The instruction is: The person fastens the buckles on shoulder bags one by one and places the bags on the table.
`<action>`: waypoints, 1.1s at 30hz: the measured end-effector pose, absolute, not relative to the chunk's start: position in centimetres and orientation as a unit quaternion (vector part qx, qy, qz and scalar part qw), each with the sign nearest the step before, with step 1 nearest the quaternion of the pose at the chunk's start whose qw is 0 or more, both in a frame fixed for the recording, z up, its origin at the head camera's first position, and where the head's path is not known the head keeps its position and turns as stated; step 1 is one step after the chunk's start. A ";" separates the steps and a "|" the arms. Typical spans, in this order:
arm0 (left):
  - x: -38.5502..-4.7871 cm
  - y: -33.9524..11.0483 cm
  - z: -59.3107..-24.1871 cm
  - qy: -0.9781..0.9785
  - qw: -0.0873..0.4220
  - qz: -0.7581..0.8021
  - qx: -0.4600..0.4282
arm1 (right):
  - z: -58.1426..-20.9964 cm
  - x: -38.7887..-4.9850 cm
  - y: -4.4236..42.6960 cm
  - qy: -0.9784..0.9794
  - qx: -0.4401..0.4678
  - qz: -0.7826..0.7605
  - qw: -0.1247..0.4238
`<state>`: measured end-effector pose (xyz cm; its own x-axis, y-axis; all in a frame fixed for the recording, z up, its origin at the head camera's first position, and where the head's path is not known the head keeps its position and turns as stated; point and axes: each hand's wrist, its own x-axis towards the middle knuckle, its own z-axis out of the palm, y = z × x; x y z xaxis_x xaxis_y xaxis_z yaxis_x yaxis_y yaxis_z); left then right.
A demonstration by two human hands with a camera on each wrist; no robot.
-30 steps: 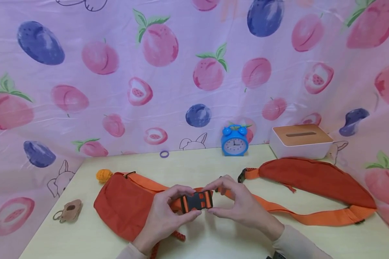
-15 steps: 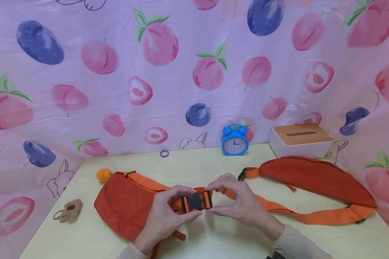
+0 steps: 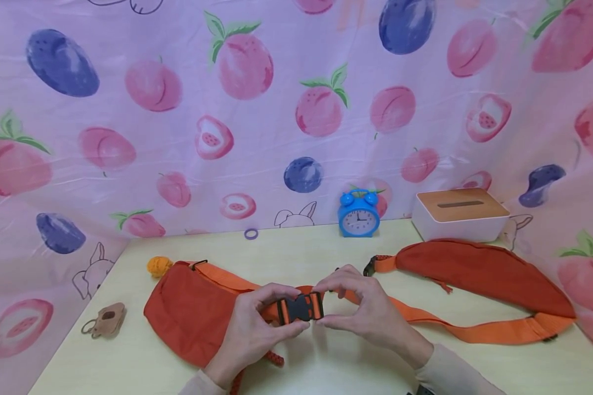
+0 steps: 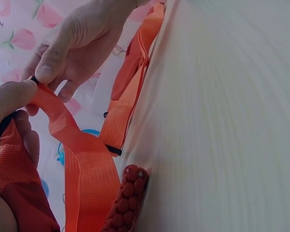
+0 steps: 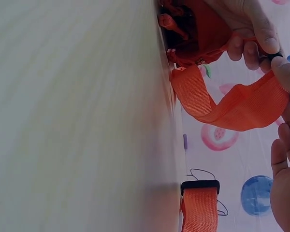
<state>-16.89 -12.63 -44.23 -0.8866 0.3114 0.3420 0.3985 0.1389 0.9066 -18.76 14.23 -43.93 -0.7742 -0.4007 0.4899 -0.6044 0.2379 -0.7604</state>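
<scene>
In the head view, a black side-release buckle (image 3: 300, 308) on orange webbing is held up just above the table, its two halves joined. My left hand (image 3: 252, 323) pinches its left end between thumb and fingers. At the other end, the thumb and fingertips of my right hand (image 3: 368, 304) grip the buckle's edge. A red waist bag (image 3: 192, 315) lies to the left, partly behind my left hand. Its orange strap (image 5: 246, 106) loops down from the buckle in the right wrist view. A red braided cord end (image 4: 128, 198) shows in the left wrist view.
Another red waist bag (image 3: 479, 274) with an orange strap (image 3: 494, 332) lies on the right. Behind it stands a white tissue box (image 3: 459, 225) with a wooden lid. A blue alarm clock (image 3: 358, 219), purple ring (image 3: 251, 234), orange ball (image 3: 158, 267) and brown keychain (image 3: 108, 321) sit around.
</scene>
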 end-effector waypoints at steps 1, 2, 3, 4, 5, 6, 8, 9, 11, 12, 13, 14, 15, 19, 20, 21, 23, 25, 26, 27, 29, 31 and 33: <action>-16.9 -12.6 -44.2 -0.756 0.035 -0.611 -0.234 | -44.0 -18.8 14.3 -0.782 0.320 0.527 0.095; -16.9 -12.6 -44.2 -0.757 0.035 -0.610 -0.232 | -44.0 -18.7 14.3 -0.785 0.314 0.526 0.093; -16.9 -12.6 -44.3 -0.758 0.034 -0.609 -0.230 | -44.0 -18.7 14.3 -0.785 0.313 0.527 0.091; -16.9 -12.6 -44.3 -0.760 0.035 -0.608 -0.229 | -44.1 -18.7 14.3 -0.785 0.311 0.528 0.089; -16.9 -12.6 -44.3 -0.761 0.035 -0.607 -0.227 | -44.1 -18.8 14.3 -0.787 0.309 0.527 0.087; -16.9 -12.6 -44.3 -0.762 0.035 -0.606 -0.227 | -44.1 -18.7 14.3 -0.788 0.306 0.527 0.085; -16.9 -12.6 -44.3 -0.763 0.037 -0.605 -0.226 | -44.2 -18.7 14.3 -0.788 0.305 0.528 0.082; -16.9 -12.6 -44.3 -0.763 0.038 -0.604 -0.226 | -44.2 -18.7 14.3 -0.788 0.307 0.528 0.082; -16.9 -12.6 -44.3 -0.763 0.039 -0.603 -0.227 | -44.1 -18.8 14.3 -0.789 0.305 0.527 0.082; -16.9 -12.6 -44.3 -0.763 0.039 -0.604 -0.228 | -44.2 -18.8 14.3 -0.788 0.306 0.527 0.082; -16.9 -12.6 -44.3 -0.763 0.040 -0.604 -0.228 | -44.1 -18.8 14.3 -0.789 0.306 0.527 0.082; -16.9 -12.6 -44.3 -0.762 0.039 -0.604 -0.229 | -44.1 -18.8 14.3 -0.789 0.306 0.526 0.083; -16.9 -12.5 -44.3 -0.762 0.039 -0.605 -0.229 | -44.1 -18.8 14.3 -0.788 0.308 0.526 0.084; -16.8 -12.5 -44.3 -0.759 0.037 -0.608 -0.230 | -44.1 -18.8 14.3 -0.787 0.310 0.527 0.087; -16.8 -12.5 -44.3 -0.758 0.036 -0.609 -0.230 | -44.1 -18.8 14.3 -0.787 0.311 0.526 0.088; -16.8 -12.5 -44.3 -0.757 0.035 -0.610 -0.231 | -44.1 -18.8 14.3 -0.786 0.313 0.525 0.090; -16.8 -12.5 -44.3 -0.757 0.033 -0.610 -0.232 | -44.0 -18.7 14.2 -0.786 0.315 0.524 0.093; -16.8 -12.5 -44.4 -0.757 0.031 -0.609 -0.234 | -44.0 -18.7 14.2 -0.787 0.317 0.521 0.094; -16.8 -12.4 -44.4 -0.758 0.030 -0.608 -0.234 | -44.0 -18.7 14.2 -0.787 0.317 0.521 0.094; -16.8 -12.4 -44.4 -0.760 0.030 -0.606 -0.235 | -44.0 -18.7 14.1 -0.786 0.319 0.520 0.095; -16.8 -12.4 -44.4 -0.762 0.029 -0.603 -0.234 | -44.0 -18.6 14.1 -0.787 0.321 0.519 0.094; -16.8 -12.4 -44.5 -0.765 0.029 -0.599 -0.237 | -44.0 -18.6 14.1 -0.790 0.321 0.515 0.091; -16.8 -12.4 -44.5 -0.766 0.030 -0.597 -0.237 | -44.0 -18.6 14.1 -0.793 0.320 0.510 0.092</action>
<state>-16.81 -12.39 -44.48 -0.8858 0.3279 0.3284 0.3984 0.1741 0.9006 -18.61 14.06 -44.03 -0.7777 -0.4144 0.4726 -0.6018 0.2740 -0.7502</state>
